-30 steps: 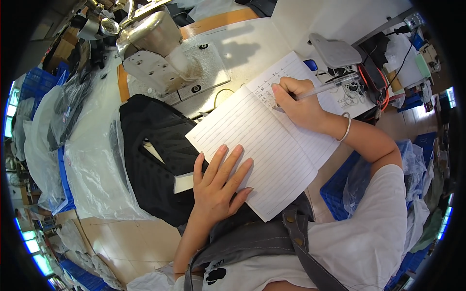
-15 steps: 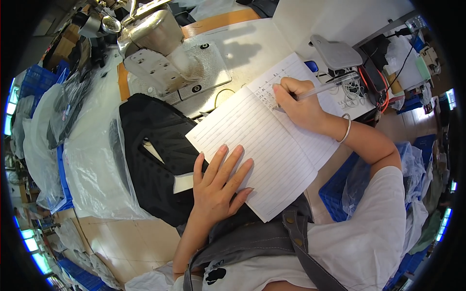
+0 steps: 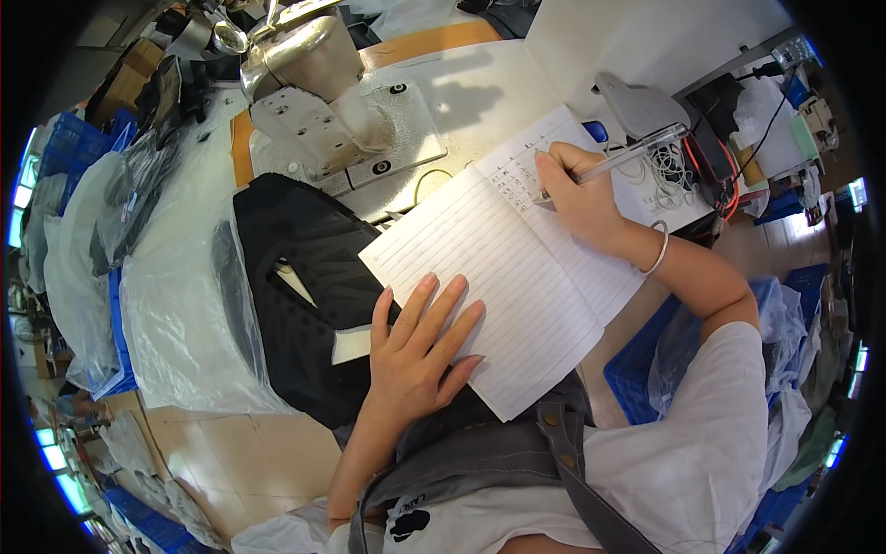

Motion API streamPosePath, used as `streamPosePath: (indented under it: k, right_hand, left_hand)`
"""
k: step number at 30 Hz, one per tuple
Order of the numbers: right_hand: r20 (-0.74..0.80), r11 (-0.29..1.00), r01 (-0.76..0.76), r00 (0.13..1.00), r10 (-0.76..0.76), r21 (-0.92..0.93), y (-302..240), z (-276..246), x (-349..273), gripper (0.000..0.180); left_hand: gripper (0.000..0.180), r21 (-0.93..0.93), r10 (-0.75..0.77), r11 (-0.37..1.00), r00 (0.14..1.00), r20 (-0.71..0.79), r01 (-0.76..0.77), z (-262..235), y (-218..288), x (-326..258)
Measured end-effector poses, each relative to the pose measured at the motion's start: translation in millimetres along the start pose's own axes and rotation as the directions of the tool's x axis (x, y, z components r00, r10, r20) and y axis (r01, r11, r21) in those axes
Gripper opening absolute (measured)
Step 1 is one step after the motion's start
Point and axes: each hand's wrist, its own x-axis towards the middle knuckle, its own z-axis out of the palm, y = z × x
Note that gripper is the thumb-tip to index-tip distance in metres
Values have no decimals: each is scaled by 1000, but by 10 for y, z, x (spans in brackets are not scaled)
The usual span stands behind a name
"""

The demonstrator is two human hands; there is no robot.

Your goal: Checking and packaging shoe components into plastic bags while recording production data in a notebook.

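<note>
I find my left hand (image 3: 413, 362) spread on the notebook (image 3: 503, 277), my right hand (image 3: 591, 205) pinching a pen (image 3: 637, 150) at its two o'clock; black cloth (image 3: 295, 328) at nine o'clock.

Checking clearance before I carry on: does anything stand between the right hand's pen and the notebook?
Nothing visible does: the right hand holds the pen with its tip at the right page of the notebook. The left hand lies over the left page's edge, apart from the tip.
</note>
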Motion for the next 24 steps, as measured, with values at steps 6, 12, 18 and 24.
streamPosePath:
  k: [6, 12, 18, 24]
  right_hand:
    - [35, 997, -9, 999, 12, -70, -35, 14, 15, 33]
    - [-69, 999, 38, 997, -37, 14, 6, 44, 5, 32]
    - [-62, 999, 36, 997, -35, 12, 16, 18, 32, 23]
    - [-6, 980, 197, 980, -197, -20, 3, 84, 46, 20]
  left_hand:
    - [44, -6, 19, 1000, 1000, -19, -20, 15, -4, 13]
    - [44, -49, -15, 999, 1000, -1, 15, -77, 25, 5]
    - [40, -2, -145, 989, 974, -174, 147, -375, 66, 56]
    - [50, 54, -674, 699, 683, -281, 713, -655, -438, 283]
